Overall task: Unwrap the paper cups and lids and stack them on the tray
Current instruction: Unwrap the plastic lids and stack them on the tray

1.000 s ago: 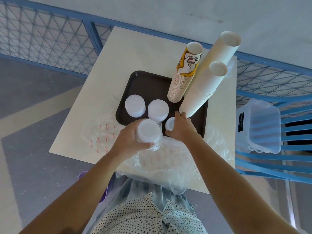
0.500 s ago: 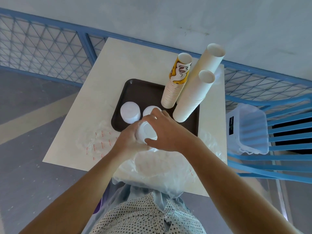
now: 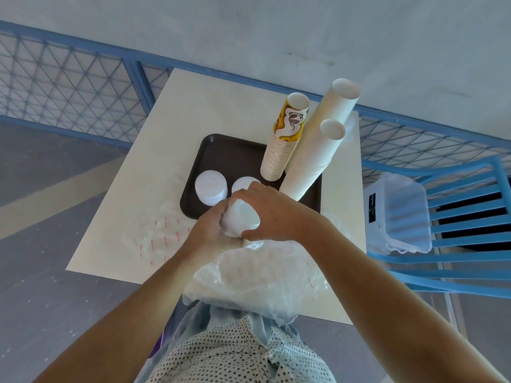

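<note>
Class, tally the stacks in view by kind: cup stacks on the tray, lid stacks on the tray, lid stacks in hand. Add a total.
Cup stacks on the tray: 3
Lid stacks on the tray: 2
Lid stack gripped by left hand and right hand: 1
Total: 6

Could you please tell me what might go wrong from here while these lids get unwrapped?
1. The right hand works close beside the tall white cup stacks, which look tilted; a bump could topple them off the tray.
2. The wrapped lid stack, gripped between it and the left hand, may spill lids once the wrap comes off.
</note>
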### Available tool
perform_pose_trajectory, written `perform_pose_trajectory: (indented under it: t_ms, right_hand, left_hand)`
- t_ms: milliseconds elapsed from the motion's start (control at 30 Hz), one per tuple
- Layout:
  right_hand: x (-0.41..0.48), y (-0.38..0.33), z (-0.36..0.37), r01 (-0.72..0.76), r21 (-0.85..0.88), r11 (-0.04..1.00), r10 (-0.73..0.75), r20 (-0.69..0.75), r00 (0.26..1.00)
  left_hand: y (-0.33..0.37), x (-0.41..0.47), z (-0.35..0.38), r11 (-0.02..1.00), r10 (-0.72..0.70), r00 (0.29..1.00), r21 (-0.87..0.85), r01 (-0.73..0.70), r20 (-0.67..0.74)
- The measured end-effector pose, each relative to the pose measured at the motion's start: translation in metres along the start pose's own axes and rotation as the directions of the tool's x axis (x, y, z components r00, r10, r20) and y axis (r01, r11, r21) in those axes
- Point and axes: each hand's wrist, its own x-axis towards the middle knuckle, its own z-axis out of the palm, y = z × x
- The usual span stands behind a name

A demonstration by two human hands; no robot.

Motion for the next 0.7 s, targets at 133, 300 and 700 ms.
perform_pose_trajectory:
  t_ms: [133,300,700]
  right_hand:
    - [-0.001,-0.001,-0.001,-0.002,0.000,1.000,0.002,0.004,1.000]
    - [-0.012,-0.001,-0.007,0.007,0.082,0.997,0.003,-0.111,0.994]
    - [-0.020,0.004,-0.013,-0.005,0.056,0.998,0.011,-0.107,0.994]
  left_hand:
    - [-0.001,-0.004,0.000,1.000,0.015,1.000,-0.002,-0.015,0.023]
    - [-0.001,-0.004,-0.001,0.999,0.005,1.000,-0.034,-0.004,0.026]
    - [0.009,0.005,0.003,0.999,0.011,0.996,-0.047,-0.006,0.092]
